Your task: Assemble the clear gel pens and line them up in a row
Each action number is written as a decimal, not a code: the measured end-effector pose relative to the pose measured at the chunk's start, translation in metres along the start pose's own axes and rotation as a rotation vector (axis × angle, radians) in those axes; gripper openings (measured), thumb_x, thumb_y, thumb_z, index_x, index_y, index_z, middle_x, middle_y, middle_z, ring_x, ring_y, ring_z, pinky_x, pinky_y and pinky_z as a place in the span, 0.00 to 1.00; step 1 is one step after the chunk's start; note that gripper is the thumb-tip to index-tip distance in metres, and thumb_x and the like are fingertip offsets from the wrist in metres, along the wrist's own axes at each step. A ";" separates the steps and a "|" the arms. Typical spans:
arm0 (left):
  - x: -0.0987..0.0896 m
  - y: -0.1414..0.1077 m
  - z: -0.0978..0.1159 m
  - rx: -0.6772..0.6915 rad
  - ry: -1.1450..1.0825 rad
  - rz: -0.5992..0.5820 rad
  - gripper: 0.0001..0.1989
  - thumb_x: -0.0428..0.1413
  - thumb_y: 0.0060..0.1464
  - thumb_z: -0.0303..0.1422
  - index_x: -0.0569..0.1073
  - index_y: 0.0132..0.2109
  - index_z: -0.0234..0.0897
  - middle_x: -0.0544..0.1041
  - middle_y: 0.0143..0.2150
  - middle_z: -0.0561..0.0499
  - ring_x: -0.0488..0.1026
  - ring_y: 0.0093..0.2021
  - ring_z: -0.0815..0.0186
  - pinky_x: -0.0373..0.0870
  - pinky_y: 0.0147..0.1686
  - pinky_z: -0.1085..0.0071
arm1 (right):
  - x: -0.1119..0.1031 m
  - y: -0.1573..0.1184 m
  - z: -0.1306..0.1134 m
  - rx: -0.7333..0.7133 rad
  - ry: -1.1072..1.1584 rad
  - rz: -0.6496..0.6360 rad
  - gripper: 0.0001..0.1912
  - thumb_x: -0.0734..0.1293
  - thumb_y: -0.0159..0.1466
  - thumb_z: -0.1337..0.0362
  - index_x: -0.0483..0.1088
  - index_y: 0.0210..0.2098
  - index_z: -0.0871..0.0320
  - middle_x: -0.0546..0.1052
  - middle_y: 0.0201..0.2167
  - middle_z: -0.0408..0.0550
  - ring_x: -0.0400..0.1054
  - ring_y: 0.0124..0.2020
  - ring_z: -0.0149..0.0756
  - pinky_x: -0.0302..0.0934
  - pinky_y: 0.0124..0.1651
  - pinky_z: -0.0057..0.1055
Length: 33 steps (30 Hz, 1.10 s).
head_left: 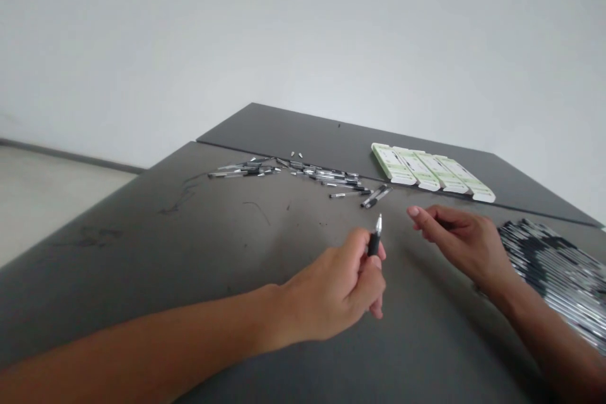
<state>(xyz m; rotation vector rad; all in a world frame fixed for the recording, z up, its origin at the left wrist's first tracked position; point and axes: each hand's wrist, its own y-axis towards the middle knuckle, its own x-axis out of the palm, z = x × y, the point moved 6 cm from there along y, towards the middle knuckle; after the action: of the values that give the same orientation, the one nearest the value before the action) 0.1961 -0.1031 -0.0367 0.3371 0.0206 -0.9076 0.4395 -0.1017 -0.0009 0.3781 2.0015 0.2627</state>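
My left hand (348,287) grips a pen (374,243) with a black grip, its silver tip pointing up and away from me. To the right of it, my right hand (454,237) is raised over the table with thumb and fingers drawn together; whether something small is between them is hidden. Beyond my hands, loose pens (326,175) lie scattered across the dark table (189,265). A large heap of pens (563,271) sits at the right, partly behind my right forearm.
Several flat green and white cartons (430,170) lie side by side at the back right. Two small pale pieces (296,154) rest near the seam between the table sections. A pale wall stands behind the table.
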 end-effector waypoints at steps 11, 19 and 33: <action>-0.013 -0.002 -0.005 -0.134 -0.149 0.127 0.16 0.45 0.76 0.35 0.61 0.35 0.41 0.60 0.24 0.60 0.59 0.25 0.69 0.52 0.27 0.67 | 0.039 0.087 -0.088 -0.480 -0.282 -0.196 0.18 0.66 0.74 0.56 0.82 0.58 0.51 0.86 0.51 0.51 0.80 0.49 0.46 0.70 0.49 0.39; -0.013 -0.003 -0.007 -0.162 -0.070 0.176 0.27 0.41 0.78 0.55 0.60 0.34 0.40 0.62 0.26 0.58 0.59 0.27 0.69 0.51 0.29 0.63 | 0.095 0.135 -0.107 -0.438 -0.336 -0.416 0.12 0.74 0.67 0.55 0.87 0.47 0.49 0.88 0.39 0.45 0.81 0.36 0.41 0.66 0.38 0.32; -0.015 -0.001 -0.009 -0.201 -0.067 0.138 0.27 0.40 0.78 0.54 0.60 0.34 0.41 0.60 0.25 0.58 0.60 0.26 0.69 0.49 0.27 0.63 | 0.116 0.127 -0.120 -0.586 -0.149 -0.324 0.13 0.71 0.72 0.55 0.86 0.49 0.52 0.81 0.42 0.50 0.75 0.37 0.37 0.64 0.41 0.31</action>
<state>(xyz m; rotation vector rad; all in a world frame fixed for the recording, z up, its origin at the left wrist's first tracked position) 0.1866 -0.0895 -0.0426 0.1190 0.0263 -0.7725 0.3030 0.0568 -0.0006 -0.2880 1.7105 0.5744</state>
